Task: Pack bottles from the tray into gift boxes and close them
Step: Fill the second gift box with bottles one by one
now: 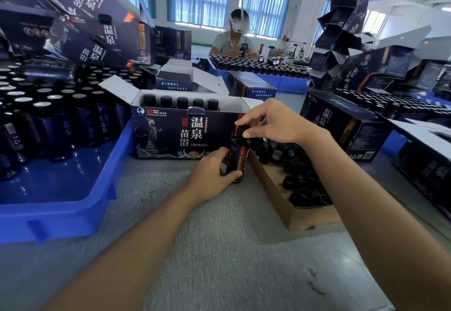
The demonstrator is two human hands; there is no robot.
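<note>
Grey, felt-like counter (219, 249) carries a blue plastic tray (61, 188) of dark capped bottles (48, 120) left of the hands. Just behind the hands stands an open navy gift box (170, 134) printed "温泉苗浴" and "PICC". The left hand (212, 176) grips a dark, red-labelled bottle (240, 158) upright at the box's right corner, and the right hand (271, 122) pinches its black cap (240, 130).

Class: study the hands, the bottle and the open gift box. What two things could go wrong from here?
1. The right hand only pinches the black cap atop the bottle gripped by the left hand; it might slip or seat crooked.
2. The bottle sits right beside the cardboard box of loose caps; a knock could scatter them.
</note>
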